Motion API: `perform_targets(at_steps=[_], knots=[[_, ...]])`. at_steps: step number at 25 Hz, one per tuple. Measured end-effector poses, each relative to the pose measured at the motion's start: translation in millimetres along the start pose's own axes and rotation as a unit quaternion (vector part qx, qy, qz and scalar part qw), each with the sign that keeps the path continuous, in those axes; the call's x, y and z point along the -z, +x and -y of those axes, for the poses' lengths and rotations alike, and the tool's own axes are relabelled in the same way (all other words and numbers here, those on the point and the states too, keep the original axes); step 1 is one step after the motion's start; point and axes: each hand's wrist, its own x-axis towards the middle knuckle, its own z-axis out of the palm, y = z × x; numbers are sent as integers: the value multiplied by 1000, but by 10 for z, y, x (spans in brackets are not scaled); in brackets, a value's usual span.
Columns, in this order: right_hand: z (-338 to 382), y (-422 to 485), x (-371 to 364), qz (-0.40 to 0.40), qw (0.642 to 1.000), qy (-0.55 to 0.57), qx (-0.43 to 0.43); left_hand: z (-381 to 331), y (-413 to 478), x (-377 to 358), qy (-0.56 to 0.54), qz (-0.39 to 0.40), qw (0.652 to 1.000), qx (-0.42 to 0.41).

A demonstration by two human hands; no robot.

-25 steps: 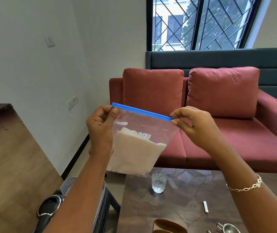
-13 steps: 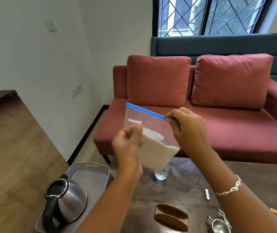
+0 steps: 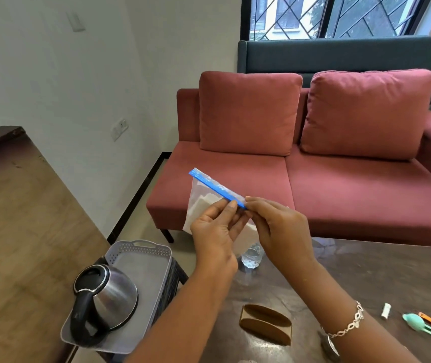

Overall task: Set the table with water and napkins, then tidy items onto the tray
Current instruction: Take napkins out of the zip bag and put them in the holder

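I hold a clear zip bag (image 3: 200, 199) with a blue seal strip and white napkins inside, up in the air above the table's far left corner. My left hand (image 3: 215, 230) and my right hand (image 3: 277, 226) both pinch the right end of the blue strip, fingertips almost touching. A glass of water (image 3: 251, 255) stands on the dark table (image 3: 382, 279) just below my hands. A brown wooden napkin holder (image 3: 265, 323) sits empty nearer to me. To the left, a grey tray (image 3: 154, 260) carries a steel kettle (image 3: 107, 299).
A red sofa (image 3: 314, 179) stands behind the table. On the table's right side lie a small white item (image 3: 386, 309), a teal and orange tool (image 3: 424, 326) and a metal object (image 3: 329, 345) half hidden by my right arm. A wooden surface (image 3: 17, 231) runs along the left.
My left hand slid from the bag's left corner along the blue strip to meet my right hand at the right end. The bag came lower and my view tipped down.
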Motion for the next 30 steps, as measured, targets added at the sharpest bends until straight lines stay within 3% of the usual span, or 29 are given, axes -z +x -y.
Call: perform_targets(at_steps=[13,23,30], knots=[[-53,90,20,63,995,67,-31,36,-38,16,42,7,998,-43],[18,87,-18,72,997,-6,-29,63,-33,61,104,-1,992,-75],[-90,57,5,54,983,32,-170,104,78,200,195,-25,979,-62]])
